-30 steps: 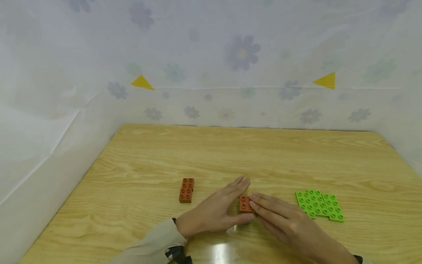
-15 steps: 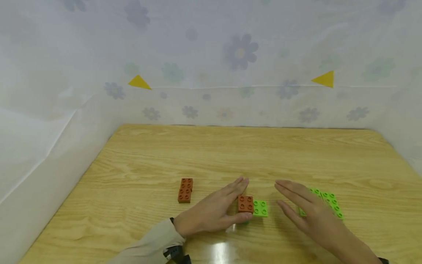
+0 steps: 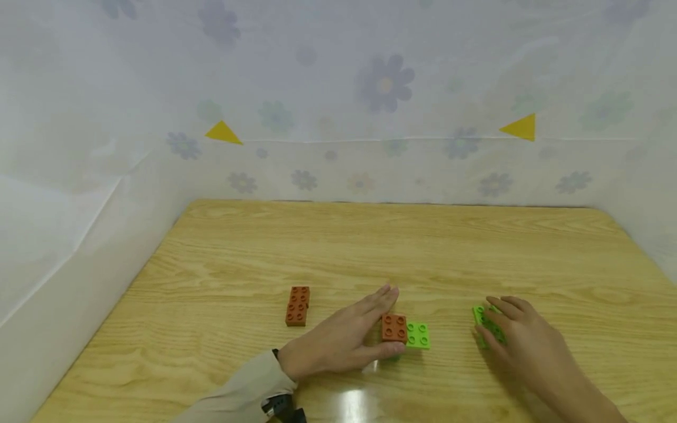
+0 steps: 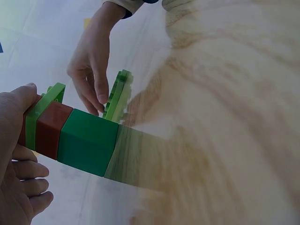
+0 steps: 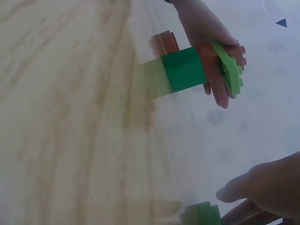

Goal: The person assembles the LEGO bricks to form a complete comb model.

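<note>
A stack of toy building bricks stands upright on the table. It has a dark green brick (image 4: 89, 140) at the bottom, a brown brick (image 5: 209, 63) above it, then a light green plate (image 3: 418, 335), with another brown brick (image 3: 394, 328) on top. My left hand (image 3: 344, 338) holds the stack between thumb and fingers, the thumb along its near side. To the right, my right hand (image 3: 534, 341) is over the light green studded plates (image 3: 480, 320), fingers loosely bent and thumb apart from them. The hand hides most of these plates; firm contact is not visible.
Brown bricks (image 3: 298, 305) lie on the wooden table (image 3: 338, 247) left of my left hand. A white flower-patterned sheet (image 3: 338, 106) surrounds the table at the back and sides, with yellow triangles (image 3: 520, 127) on it.
My right hand has let go of the top of the stack and moved right to the light green plates, uncovering the stack's plate. My left hand has stayed in place.
</note>
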Tool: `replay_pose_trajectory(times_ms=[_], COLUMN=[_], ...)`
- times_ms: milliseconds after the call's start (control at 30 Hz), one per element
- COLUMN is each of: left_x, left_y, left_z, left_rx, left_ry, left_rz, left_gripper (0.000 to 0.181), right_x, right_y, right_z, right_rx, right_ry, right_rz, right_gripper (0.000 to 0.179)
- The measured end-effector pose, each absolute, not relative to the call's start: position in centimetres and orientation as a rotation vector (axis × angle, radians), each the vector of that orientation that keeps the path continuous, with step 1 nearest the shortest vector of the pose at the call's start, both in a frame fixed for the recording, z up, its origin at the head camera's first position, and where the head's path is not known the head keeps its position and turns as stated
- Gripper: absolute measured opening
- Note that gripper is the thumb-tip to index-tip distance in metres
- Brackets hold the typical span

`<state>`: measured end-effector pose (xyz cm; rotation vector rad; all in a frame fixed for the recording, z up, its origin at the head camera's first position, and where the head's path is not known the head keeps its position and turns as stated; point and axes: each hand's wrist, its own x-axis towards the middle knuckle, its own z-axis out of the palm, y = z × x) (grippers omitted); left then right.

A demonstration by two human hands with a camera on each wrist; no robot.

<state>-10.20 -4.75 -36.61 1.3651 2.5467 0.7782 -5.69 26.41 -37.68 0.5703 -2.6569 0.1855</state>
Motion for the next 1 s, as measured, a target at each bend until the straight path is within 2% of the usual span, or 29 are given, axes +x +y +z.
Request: replay_pose_trajectory(times_ms=[167,400,1000], left_x=[-10.2,-10.2,-10.2], left_y=[-4.7,-4.7,-4.8], left_z=[-36.6,-36.7,-36.5], left_rx=[1.376,1.373,1.354], left_ry=[2.553,2.552,2.524], left_rz=[0.774,0.781,0.797], left_gripper=[0.081,0.08,0.079], right_x=[-5.5,-5.6,-5.4], right_y=[26.1,25.6,24.8], right_z=[-38.1,-38.4,-37.7], right_rx=[0.601,0.656,0.579], right_ry=[-2.658,-2.661,-2.69], right_rz=[0.202,0.215,0.338], right_gripper=[0.032,0.045,0.046])
